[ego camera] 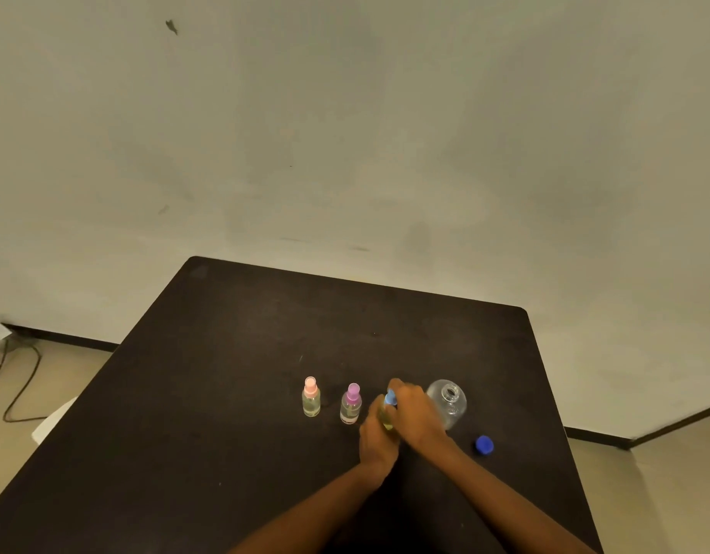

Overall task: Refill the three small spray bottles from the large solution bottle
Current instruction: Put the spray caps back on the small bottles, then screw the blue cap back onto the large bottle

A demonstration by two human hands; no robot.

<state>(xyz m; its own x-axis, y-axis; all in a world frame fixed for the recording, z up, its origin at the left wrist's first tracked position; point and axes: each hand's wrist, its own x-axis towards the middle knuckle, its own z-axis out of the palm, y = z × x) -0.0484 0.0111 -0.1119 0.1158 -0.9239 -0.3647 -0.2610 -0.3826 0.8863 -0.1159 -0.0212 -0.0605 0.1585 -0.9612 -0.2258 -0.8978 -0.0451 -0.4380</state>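
Three small clear spray bottles stand in a row on the black table (233, 353). The pink-topped bottle (311, 397) is leftmost and the purple-topped bottle (351, 405) stands beside it; both are upright and untouched. My left hand (377, 437) grips the body of the blue-topped bottle (388, 417), which holds yellowish liquid. My right hand (415, 413) pinches its blue top from above. Just behind my right hand stands the large clear solution bottle (449, 399), uncapped, its neck open. Its blue cap (484, 445) lies on the table to the right.
The table's right edge runs close to the blue cap. A pale wall rises behind the table. On the floor at the left lie a dark cable (21, 377) and a white object (51, 423) beside the table's edge.
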